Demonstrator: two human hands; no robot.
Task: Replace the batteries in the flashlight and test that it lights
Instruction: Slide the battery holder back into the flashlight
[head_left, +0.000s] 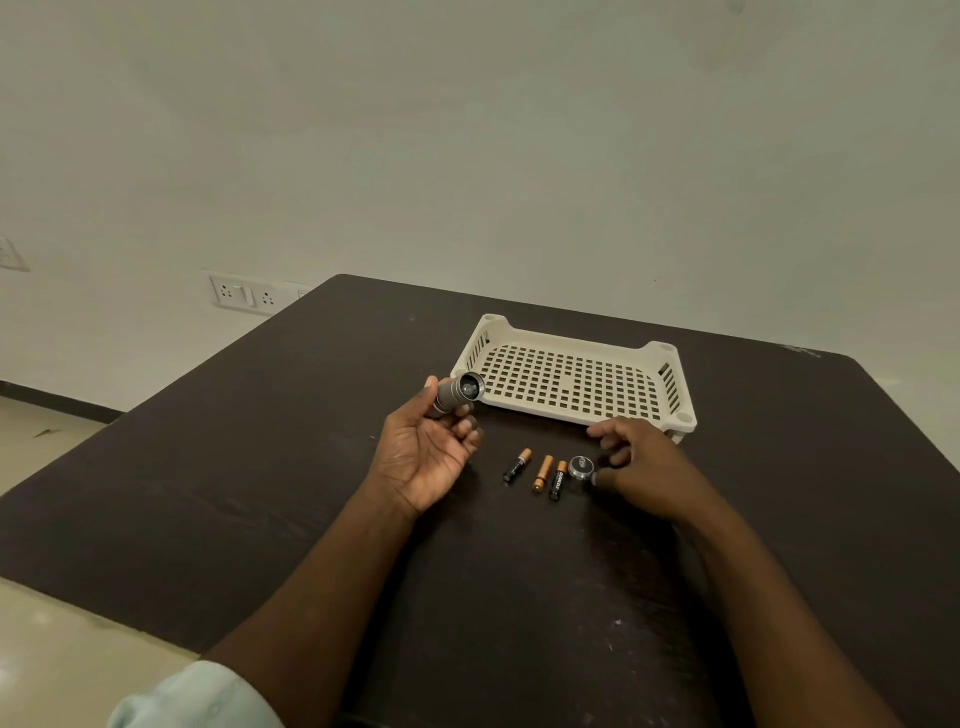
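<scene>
Dark brown table (291, 467) bears three Duracell AAA batteries (540, 474); left hand (434, 449) pinches grey metal flashlight body (460, 392) at its twelve o'clock; right hand (641, 467), fingers loosely curled, touches round silver cap (581, 466).

Dark table (260, 467), pale wall (467, 130), wall sockets (247, 295), light floor (36, 426)
</scene>
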